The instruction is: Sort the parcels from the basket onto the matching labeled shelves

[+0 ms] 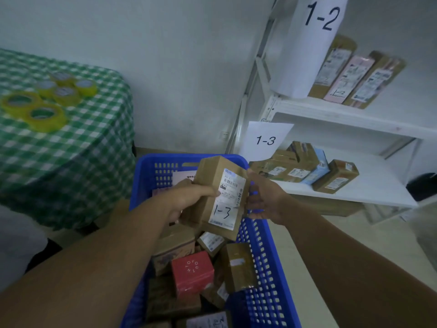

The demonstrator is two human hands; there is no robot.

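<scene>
A brown cardboard parcel with a white label marked "1-3" is held upright above the blue basket. My left hand grips its left side, thumb on the label. My right hand holds its right edge with curled fingers. The basket below holds several parcels, among them a red box. To the right, a white shelf tagged "1-3" carries several parcels. The shelf above, tagged "1-2", has three upright parcels.
A table with a green checked cloth stands at the left, with several yellow tape rolls on it. A white wall runs behind the basket. A dark object sits at the far right, past the shelf.
</scene>
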